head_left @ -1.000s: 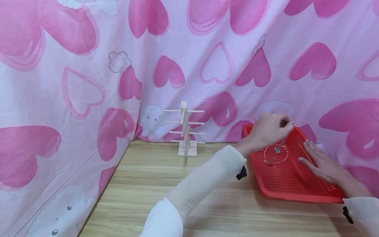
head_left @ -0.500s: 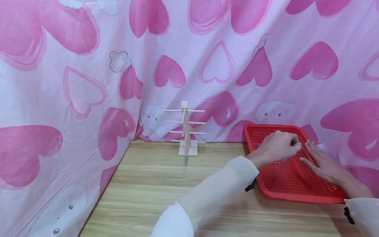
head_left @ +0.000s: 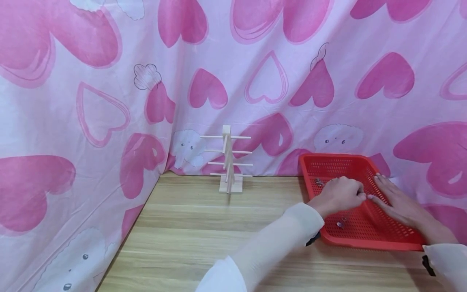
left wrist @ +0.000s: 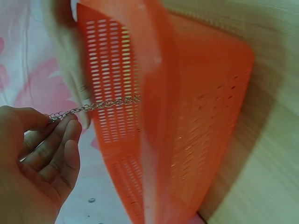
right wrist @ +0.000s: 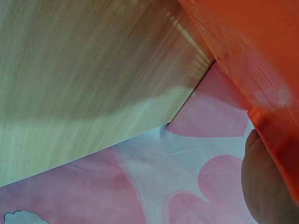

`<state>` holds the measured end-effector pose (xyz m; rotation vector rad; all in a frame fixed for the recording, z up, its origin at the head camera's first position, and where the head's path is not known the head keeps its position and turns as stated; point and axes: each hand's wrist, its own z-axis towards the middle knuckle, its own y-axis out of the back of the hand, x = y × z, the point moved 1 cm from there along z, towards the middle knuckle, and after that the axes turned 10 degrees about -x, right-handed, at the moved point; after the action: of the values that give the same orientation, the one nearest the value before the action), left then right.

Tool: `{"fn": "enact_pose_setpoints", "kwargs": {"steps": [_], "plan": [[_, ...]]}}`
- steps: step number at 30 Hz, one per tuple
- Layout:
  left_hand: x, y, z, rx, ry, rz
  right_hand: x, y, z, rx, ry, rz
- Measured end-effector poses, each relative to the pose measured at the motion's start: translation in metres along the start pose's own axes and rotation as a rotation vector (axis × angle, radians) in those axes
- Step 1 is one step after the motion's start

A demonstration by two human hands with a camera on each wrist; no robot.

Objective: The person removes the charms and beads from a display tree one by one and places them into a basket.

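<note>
My left hand [head_left: 343,194] is over the red plastic basket [head_left: 368,243]. In the left wrist view the thumb and fingers of that hand [left wrist: 44,149] pinch one end of a thin silver link chain [left wrist: 105,105], which runs out across the basket. A small shiny charm [head_left: 340,224] shows below the hand, near the basket's front. My right hand [head_left: 401,205] rests along the basket's right rim with straight fingers, its thumb reaching inward. The right wrist view shows only a part of that hand [right wrist: 264,172] against the basket wall.
More small jewellery [head_left: 319,182] lies in the basket's back left part. A wooden stand [head_left: 227,162] with several thin pegs is at the back of the wood-grain table [head_left: 204,231]. A pink cloth with hearts [head_left: 208,87] hangs behind and to the left.
My left hand has come down and slightly right over the basket. The beaded loop seen earlier is now hidden, and a charm shows below the hand. My right hand has stayed put.
</note>
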<state>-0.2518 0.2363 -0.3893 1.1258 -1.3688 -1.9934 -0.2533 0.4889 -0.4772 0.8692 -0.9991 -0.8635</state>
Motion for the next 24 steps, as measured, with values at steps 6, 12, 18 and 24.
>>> {"fn": "enact_pose_setpoints", "kwargs": {"steps": [6,12,18,24], "plan": [[0.003,-0.018,-0.002,0.006,-0.007,0.064,0.001,0.0,0.001,-0.008,-0.002,-0.001],[0.006,-0.035,-0.007,0.022,0.011,0.081,0.002,0.0,0.002,-0.002,-0.011,-0.008],[0.007,-0.04,-0.008,0.036,0.023,0.083,0.003,0.0,0.002,0.008,-0.024,-0.016],[0.009,-0.041,-0.006,0.022,-0.008,0.096,0.002,0.0,0.002,0.007,-0.024,-0.018]]}}
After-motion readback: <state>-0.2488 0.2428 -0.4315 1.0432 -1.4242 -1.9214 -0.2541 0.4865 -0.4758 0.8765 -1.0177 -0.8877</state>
